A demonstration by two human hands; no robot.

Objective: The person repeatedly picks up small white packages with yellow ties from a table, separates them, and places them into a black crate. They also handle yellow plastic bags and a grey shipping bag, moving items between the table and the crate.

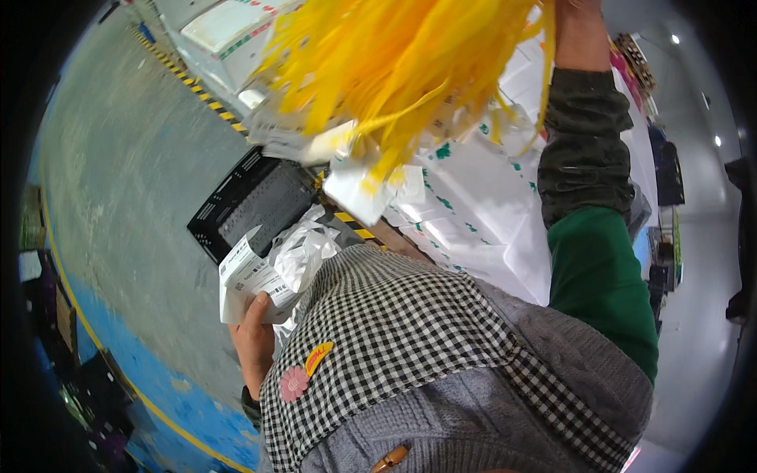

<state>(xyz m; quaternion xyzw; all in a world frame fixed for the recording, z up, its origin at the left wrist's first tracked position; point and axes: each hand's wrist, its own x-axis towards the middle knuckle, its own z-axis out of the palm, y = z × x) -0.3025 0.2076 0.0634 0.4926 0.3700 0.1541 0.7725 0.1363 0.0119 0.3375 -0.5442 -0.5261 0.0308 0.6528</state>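
Observation:
My left hand [255, 331] holds a folded strip of white printed labels [251, 275] at the lower left, thumb on top. Crumpled, shiny white strips [304, 245] lie against the labels beside my apron. At the top right my right hand [578, 26] is partly cut off by the frame's edge, its fingers mostly hidden. It grips a large bunch of yellow strips [408, 65], raised close to the camera and blurred. Behind the bunch are clear plastic wrapping [278, 133] and white pieces [361, 186] with yellow marks.
A black plastic crate [227, 201] is at my front left. White sheeting with green marks [473, 201] covers the surface ahead. A white box [227, 29] is at the upper left, beside yellow-black floor tape [195, 88]. Dark crates [97, 390] stand at the far lower left.

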